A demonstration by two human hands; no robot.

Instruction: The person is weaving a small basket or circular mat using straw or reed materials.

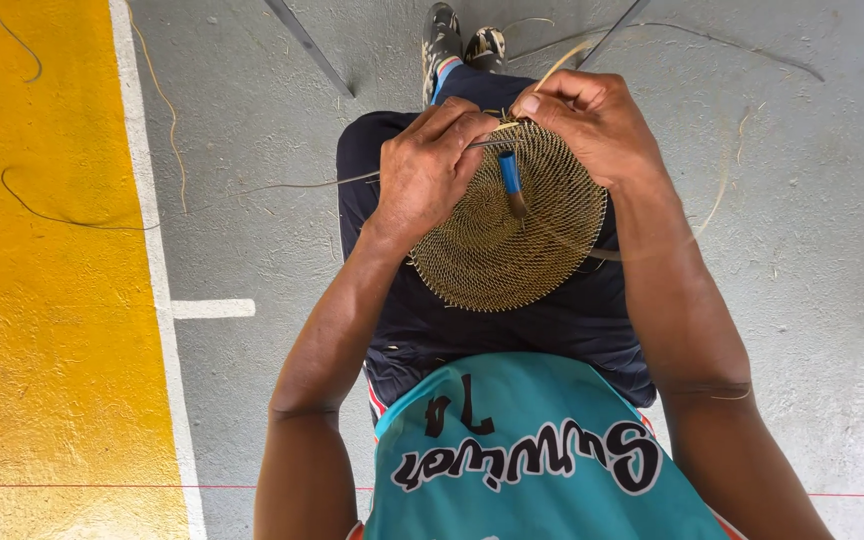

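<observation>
I am sitting down and weaving a round flat mat (pixel 507 235) that is lying on my lap, on my dark shorts (pixel 512 325). My left hand (pixel 430 165) is pressing down on the left part of the mat, with its fingers (pixel 472 125) curled tight around a thin metal spike (pixel 422 160) near the top edge. My right hand (pixel 592 120) is at the same edge, and its fingers are pinching a thin pale strip (pixel 564 60) that is curving up and away. A little tool with a blue handle (pixel 510 180) is poking into the mat just below my hands.

I think I am working the strip into the outer ring of the mat. The next move, I think, is calling for a small gap at the edge, so the strip can go through and get pulled snug. It needs to be gentle, because the strip looks thin and could snap.

I am sitting over a grey concrete floor (pixel 812 250). On the left, the floor is painted yellow (pixel 42 330) with a white line (pixel 157 260) beside it. Loose strips and little bits are lying around on the floor. My shoes (pixel 457 40) are showing past my knees.
</observation>
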